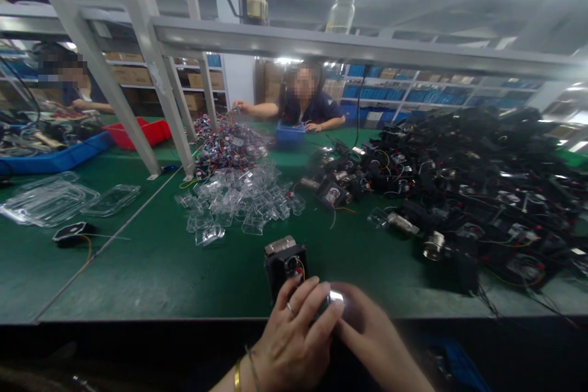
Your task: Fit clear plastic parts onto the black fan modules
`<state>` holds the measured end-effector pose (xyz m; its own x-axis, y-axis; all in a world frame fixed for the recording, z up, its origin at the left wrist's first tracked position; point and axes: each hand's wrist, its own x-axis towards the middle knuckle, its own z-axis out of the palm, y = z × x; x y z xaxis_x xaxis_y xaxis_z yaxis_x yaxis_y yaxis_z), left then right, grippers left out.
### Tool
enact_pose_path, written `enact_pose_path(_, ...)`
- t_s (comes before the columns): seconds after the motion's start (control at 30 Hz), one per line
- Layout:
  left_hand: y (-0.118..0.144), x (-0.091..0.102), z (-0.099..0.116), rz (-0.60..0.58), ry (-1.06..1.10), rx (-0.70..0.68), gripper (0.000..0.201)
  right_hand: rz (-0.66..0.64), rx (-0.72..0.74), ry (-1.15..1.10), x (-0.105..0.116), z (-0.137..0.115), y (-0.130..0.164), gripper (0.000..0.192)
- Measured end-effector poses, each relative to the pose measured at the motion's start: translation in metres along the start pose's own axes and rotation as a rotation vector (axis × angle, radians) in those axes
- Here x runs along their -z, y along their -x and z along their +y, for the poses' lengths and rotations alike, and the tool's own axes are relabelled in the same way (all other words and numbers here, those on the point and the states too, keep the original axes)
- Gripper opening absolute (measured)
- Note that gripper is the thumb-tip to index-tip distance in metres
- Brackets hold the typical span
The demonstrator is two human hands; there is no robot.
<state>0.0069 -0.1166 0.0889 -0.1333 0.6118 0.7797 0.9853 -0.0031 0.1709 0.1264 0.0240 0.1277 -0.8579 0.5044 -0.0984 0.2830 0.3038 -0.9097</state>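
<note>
At the table's front edge, my left hand wears a ring and bracelets and has its fingers bent over a black plastic housing. A silver metal cylinder sits at the housing's far end, with a yellow wire and a small red part inside. Close beside it, my right hand is blurred and closed around a shiny rounded metal part. My left fingertips touch that part too. The fingers hide whether it joins the housing.
Clear plastic pieces lie in a pile ahead, with small wired parts behind. Black wired assemblies are heaped right. Across the green table, a person sits by a blue bin. Grey shelf posts rise left, near a red bin.
</note>
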Motion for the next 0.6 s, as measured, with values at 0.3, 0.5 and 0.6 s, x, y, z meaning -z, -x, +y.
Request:
enact_pose_path(0.3,0.006,-0.011,-0.008,0.055,-0.092,0.020,0.037,-0.077,0.076,0.045,0.006,-0.011,0.012,0.047)
enact_pose_path(0.5,-0.003,0.001,-0.017,0.037,-0.090,-0.017,0.038,0.104,0.359,0.567,0.009,0.000,-0.008,0.028)
enact_pose_path(0.6,-0.006,0.004,-0.019,0.029,-0.129,-0.011,0.038,0.019,0.367,0.544,-0.001,0.005,-0.015,0.028)
